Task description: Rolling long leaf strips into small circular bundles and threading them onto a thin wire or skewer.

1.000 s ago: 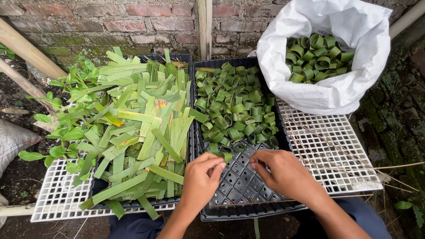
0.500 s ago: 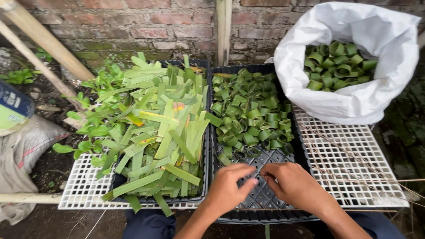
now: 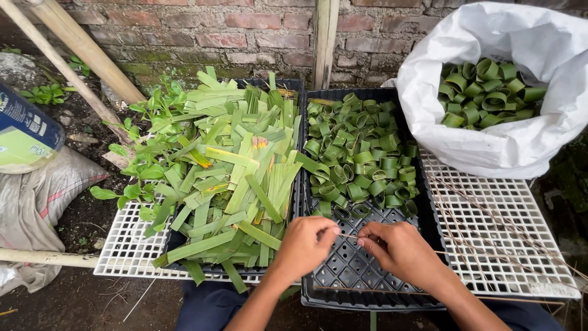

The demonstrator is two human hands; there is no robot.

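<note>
A thin pale stick (image 3: 348,236) is pinched between the fingertips of the left hand (image 3: 304,246) and the right hand (image 3: 401,252), both closed narrowly on it, above the near, bare part of the black tray (image 3: 361,276) on the right. The stick is held level, just over the tray's perforated floor and close to its near edge. As far as can be judged, a good share of the work is already done: the far half of this tray is filled with rolled leaf rings (image 3: 358,159), packed from the far edge down to about the middle, and the white sack (image 3: 520,141) at the far right corner of the white grid rack (image 3: 490,220) holds a further heap of the same green rings. A good deal seems left as well: the left tray (image 3: 294,92), mostly hidden, is piled high with flat cut leaf strips (image 3: 236,178), unrolled, spilling over its near edge onto the rack. No strip is seen in either hand at this moment, so it cannot be told whether a ring is being started or pinned. More thin sticks (image 3: 490,214) lie loose across the right end of the rack. Beyond the rack stands a brick wall (image 3: 245,30); bamboo poles (image 3: 73,49) lean at the far left, and a worn sack (image 3: 43,196) lies on the ground by the left edge.
</note>
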